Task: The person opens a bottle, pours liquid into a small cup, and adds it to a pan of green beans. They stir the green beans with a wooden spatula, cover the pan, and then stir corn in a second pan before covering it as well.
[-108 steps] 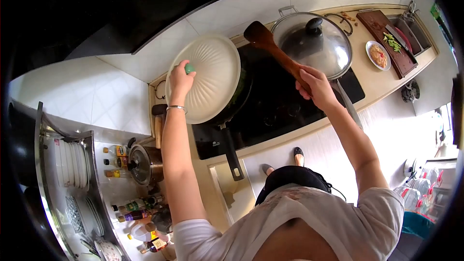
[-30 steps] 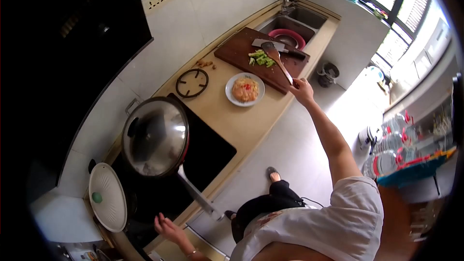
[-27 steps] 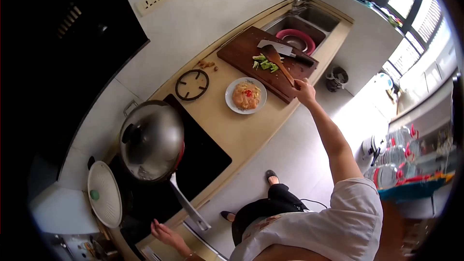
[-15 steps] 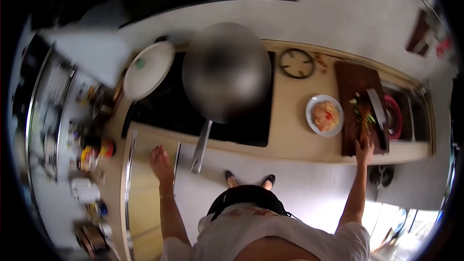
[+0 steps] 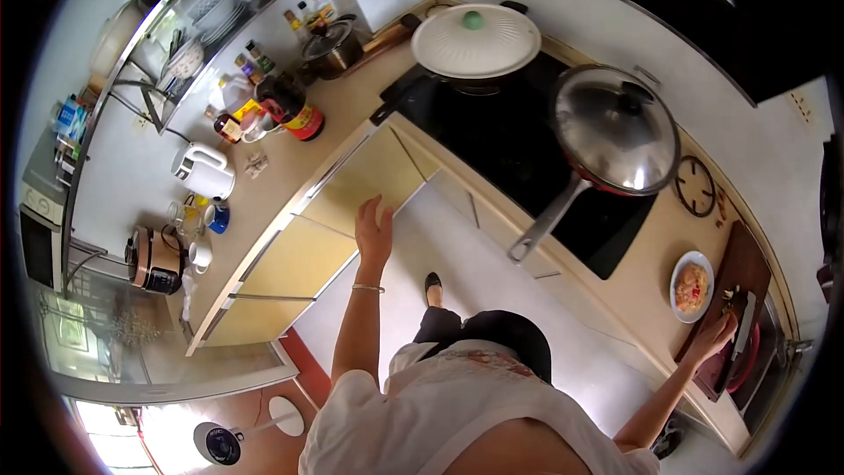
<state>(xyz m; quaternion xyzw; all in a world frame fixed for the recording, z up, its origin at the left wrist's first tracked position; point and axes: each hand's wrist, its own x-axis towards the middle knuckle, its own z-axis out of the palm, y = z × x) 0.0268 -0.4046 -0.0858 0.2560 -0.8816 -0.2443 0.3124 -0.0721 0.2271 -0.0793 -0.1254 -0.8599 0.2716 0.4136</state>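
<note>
My left hand (image 5: 374, 229) hangs in the air over the floor, in front of the yellow cabinet doors, fingers apart and holding nothing. On the right, my right hand (image 5: 716, 337) reaches over the dark wooden cutting board (image 5: 744, 259), its fingers drawn together at something brown that I cannot make out. Beside those fingers lies a cleaver (image 5: 743, 339) with a wide blade. Some chopped green and pale pieces (image 5: 731, 299) show on the board, partly covered by the hand. Left of it stands a white bowl (image 5: 678, 310) of pinkish food with red bits.
A lidded wok (image 5: 615, 132) sits on the black cooktop (image 5: 501, 145), its long handle jutting over the counter edge. Behind it is a white-lidded pan (image 5: 475, 44). Sauce bottles (image 5: 290, 105), a white kettle (image 5: 204, 171) and a rice cooker (image 5: 158, 259) line the left counter.
The view has swung left, so the cooktop and board appear farther right and more of the left counter shows. My right hand stays at the board; my left hand remains unloaded.
</note>
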